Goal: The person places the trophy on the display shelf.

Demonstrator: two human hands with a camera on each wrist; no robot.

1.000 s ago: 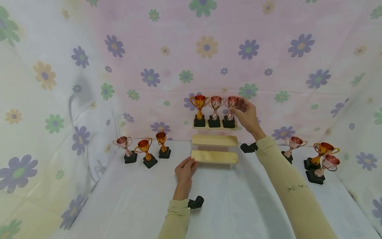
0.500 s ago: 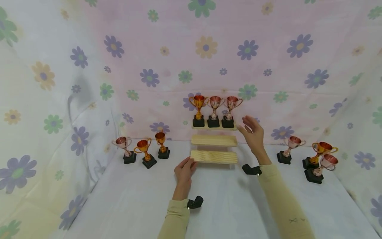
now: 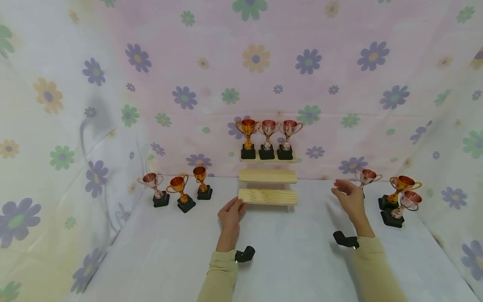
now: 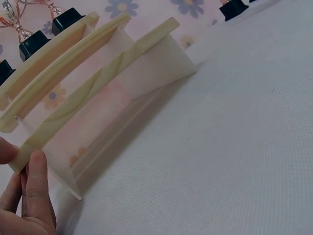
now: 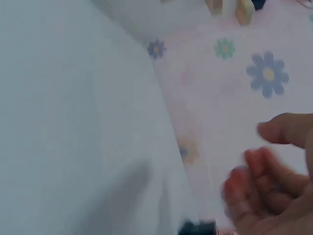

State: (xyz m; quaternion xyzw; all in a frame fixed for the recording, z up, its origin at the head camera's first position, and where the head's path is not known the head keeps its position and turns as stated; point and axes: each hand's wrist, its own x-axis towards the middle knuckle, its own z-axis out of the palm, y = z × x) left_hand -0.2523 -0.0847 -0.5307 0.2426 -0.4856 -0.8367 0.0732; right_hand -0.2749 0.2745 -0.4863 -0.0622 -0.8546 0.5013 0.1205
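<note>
A three-step wooden display stand is at the middle of the table. Its lowest step is pinched at the left end by my left hand, thumb on top and fingers beneath in the left wrist view. On the top step stand a gold trophy cup, a rose-gold trophy cup and another rose-gold trophy cup, side by side. My right hand holds nothing, its fingers loosely bent. Close behind it is a rose-gold trophy cup, partly hidden by the hand.
Farther right stand a gold trophy cup and a rose-gold trophy cup, close together. To the left are a rose-gold trophy cup, a gold trophy cup and another gold trophy cup. A flowered cloth hangs behind.
My right hand has let go of the right-hand trophy cup on the top step and moved right and down, close to the rose-gold cup there. My left hand keeps its hold on the stand.
</note>
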